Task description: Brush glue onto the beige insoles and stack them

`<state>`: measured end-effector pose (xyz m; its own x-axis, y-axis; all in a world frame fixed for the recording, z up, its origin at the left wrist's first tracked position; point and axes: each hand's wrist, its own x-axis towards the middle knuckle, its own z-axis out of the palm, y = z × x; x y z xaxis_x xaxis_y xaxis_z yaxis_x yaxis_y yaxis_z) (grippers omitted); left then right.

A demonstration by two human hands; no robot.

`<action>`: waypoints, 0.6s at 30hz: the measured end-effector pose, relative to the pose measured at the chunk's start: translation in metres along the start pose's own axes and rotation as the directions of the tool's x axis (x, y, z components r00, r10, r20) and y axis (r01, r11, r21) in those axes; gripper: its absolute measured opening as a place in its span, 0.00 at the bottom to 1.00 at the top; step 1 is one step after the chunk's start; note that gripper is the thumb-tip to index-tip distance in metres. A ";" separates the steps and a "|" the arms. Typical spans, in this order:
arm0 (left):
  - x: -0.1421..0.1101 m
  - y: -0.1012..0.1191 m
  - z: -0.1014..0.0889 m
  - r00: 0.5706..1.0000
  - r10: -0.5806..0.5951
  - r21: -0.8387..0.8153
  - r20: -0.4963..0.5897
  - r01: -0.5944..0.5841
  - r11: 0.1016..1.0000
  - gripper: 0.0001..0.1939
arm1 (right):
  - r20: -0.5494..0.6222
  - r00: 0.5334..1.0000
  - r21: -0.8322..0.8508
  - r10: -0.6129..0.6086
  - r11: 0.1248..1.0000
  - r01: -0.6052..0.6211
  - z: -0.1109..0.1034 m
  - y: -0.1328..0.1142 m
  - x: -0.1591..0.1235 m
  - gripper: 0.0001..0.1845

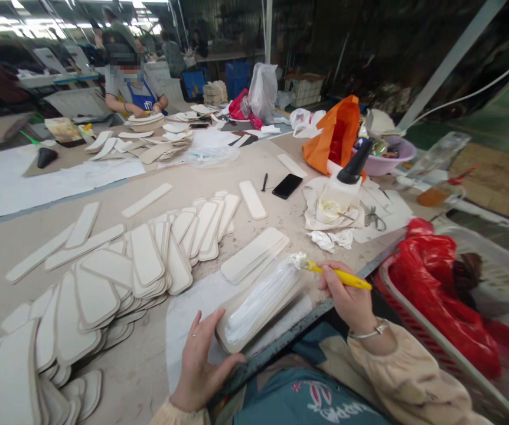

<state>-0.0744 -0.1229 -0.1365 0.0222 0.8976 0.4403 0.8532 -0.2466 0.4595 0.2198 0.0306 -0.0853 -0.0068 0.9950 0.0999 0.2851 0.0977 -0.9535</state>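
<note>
My right hand (349,298) is closed around the yellow handle of a brush (338,274), whose bristles are loaded with white paste. The bristles touch the far end of a long, rounded beige panel (263,304), coated along its length with wet, streaky white paste. At the panel's near end is my left hand (204,357), fingers spread, with fingertips at its left edge and the thumb by its near corner. Under the panel lies a white sheet (188,313). Just beyond it rests a small stack of plain panels (254,254).
Many loose panels (104,271) spread across the left. Beyond are a phone (287,186), a white dark-topped container (341,192), scissors (375,219) and an orange bag (334,136). A crate with a red bag (440,283) stands right. A co-worker (137,94) sits opposite.
</note>
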 end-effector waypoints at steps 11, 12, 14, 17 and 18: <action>0.037 -0.023 -0.025 0.991 -0.081 0.120 -0.110 0.094 0.988 0.16 | -0.206 0.974 0.439 0.096 0.899 0.004 -0.033 0.028 0.028 0.11; 0.047 -0.030 -0.024 0.993 -0.070 0.127 -0.099 0.082 0.988 0.14 | -0.197 0.974 0.480 0.108 0.877 0.000 -0.036 0.032 0.031 0.11; 0.070 -0.043 -0.020 0.997 -0.045 0.138 -0.067 0.054 0.989 0.13 | -0.178 0.975 0.556 0.132 0.831 -0.011 -0.043 0.040 0.037 0.10; 0.102 -0.058 -0.004 1.000 -0.011 0.150 0.001 0.011 0.989 0.14 | -0.139 0.972 0.663 0.188 0.747 -0.050 -0.051 0.052 0.042 0.10; 0.111 -0.060 0.002 1.000 -0.004 0.155 0.019 0.001 0.988 0.14 | -0.116 0.971 0.694 0.207 0.717 -0.070 -0.053 0.056 0.043 0.10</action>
<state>-0.1223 -0.0076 -0.1169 0.0287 0.9054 0.4237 0.9239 -0.1858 0.3345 0.2862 0.0773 -0.1190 0.1632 0.9843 -0.0674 -0.4600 0.0155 -0.8878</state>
